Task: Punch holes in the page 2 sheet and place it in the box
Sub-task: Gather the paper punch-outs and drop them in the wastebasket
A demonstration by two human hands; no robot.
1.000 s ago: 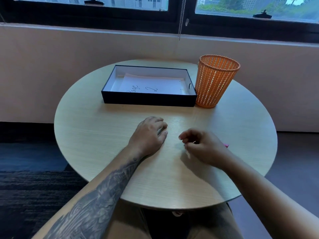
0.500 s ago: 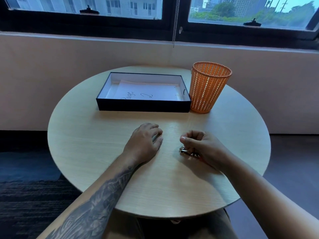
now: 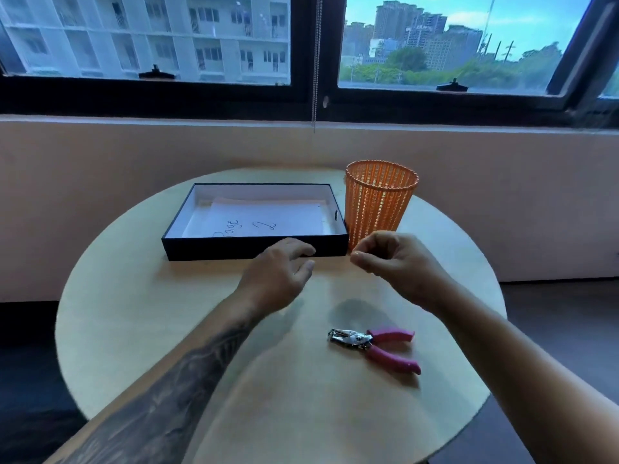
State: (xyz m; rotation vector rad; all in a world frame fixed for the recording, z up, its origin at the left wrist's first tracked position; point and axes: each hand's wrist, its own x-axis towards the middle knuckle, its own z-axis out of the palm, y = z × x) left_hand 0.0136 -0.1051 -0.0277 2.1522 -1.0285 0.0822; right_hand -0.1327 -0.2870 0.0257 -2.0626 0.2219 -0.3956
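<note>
Crosswise, hole punch [image 3: 368, 339], head leftward.

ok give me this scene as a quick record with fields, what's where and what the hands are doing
table: round, pale wood
box: black, open, on the far side
sheet: marked Page 2, lying inside the box
basket: orange mesh, upright, at the box's right end; contact unclear
hole punch: pink handles, lying on the table, untouched
left hand: raised near the box's front wall, fingers relaxed, holding nothing
right hand: raised, fingers curled, thumb against forefinger, nothing visible in it
</note>
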